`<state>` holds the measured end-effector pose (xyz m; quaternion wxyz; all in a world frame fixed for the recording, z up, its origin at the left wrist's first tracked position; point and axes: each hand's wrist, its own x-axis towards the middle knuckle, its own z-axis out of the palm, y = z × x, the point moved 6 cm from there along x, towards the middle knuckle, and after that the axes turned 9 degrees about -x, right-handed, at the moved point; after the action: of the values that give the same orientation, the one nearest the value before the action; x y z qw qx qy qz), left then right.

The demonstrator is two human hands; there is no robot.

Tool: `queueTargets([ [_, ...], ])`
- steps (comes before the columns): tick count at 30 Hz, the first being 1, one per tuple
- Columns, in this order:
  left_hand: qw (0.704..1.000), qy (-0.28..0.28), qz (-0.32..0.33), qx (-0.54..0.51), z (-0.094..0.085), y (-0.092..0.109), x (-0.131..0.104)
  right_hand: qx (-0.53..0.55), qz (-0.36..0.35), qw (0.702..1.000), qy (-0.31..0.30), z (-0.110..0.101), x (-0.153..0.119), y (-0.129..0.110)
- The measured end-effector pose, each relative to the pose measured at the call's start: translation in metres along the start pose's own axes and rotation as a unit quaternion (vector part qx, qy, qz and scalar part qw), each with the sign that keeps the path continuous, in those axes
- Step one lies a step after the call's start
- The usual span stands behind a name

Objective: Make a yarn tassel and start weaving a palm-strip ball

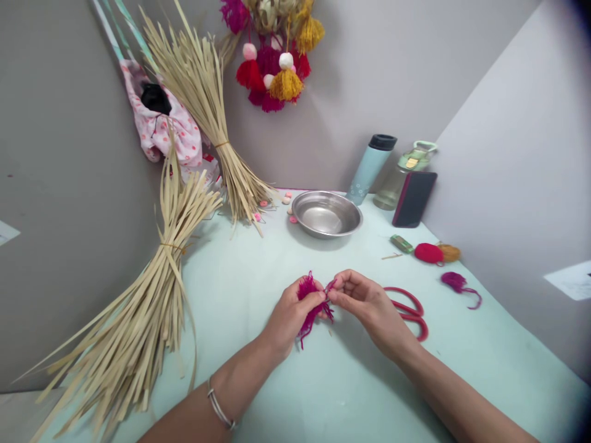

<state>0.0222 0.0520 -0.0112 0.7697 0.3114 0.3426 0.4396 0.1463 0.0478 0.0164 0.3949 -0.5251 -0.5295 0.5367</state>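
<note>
Pale green covered the table, which met grey walls. Above its middle, the left hand gripped a magenta tassel between thumb and fingers, and the right hand pinched its yarn end. Red scissors lay just beside the right hand. A steel bowl stood farther back, near a blue tumbler, a bottle and a leaning phone. Yarn lay at the right edge. Straw bundles filled the left; a dotted bag and bright tassels hung behind.

no readable text, labels or numbers
</note>
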Motion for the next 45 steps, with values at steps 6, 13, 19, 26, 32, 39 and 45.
queueTargets([
  [6, 1.000, -0.001, 0.001, -0.001, 0.000, -0.001, 0.001, 0.000, 0.007, 1.000, -0.011, 0.004, -0.002, -0.004],
  [13, 0.999, 0.038, 0.000, -0.039, -0.005, 0.001, 0.003, 0.007, 0.002, 1.000, -0.030, 0.008, -0.001, -0.007],
  [19, 0.996, -0.019, -0.001, -0.091, 0.002, 0.003, 0.002, 0.063, -0.001, 0.996, -0.070, 0.014, 0.002, -0.006],
  [26, 0.996, 0.011, 0.022, -0.085, -0.001, 0.009, 0.001, 0.040, -0.011, 0.999, -0.025, 0.008, 0.004, -0.003],
  [32, 0.999, -0.002, 0.018, -0.038, -0.001, 0.004, 0.002, 0.037, -0.016, 0.999, 0.008, 0.000, 0.006, -0.002],
  [39, 0.999, -0.002, -0.006, -0.039, -0.003, 0.000, 0.003, 0.033, -0.004, 0.999, -0.002, 0.002, 0.006, 0.000],
  [45, 0.997, 0.023, 0.013, -0.077, -0.007, -0.001, 0.005, -0.024, -0.017, 0.998, 0.053, -0.010, 0.007, 0.002],
])
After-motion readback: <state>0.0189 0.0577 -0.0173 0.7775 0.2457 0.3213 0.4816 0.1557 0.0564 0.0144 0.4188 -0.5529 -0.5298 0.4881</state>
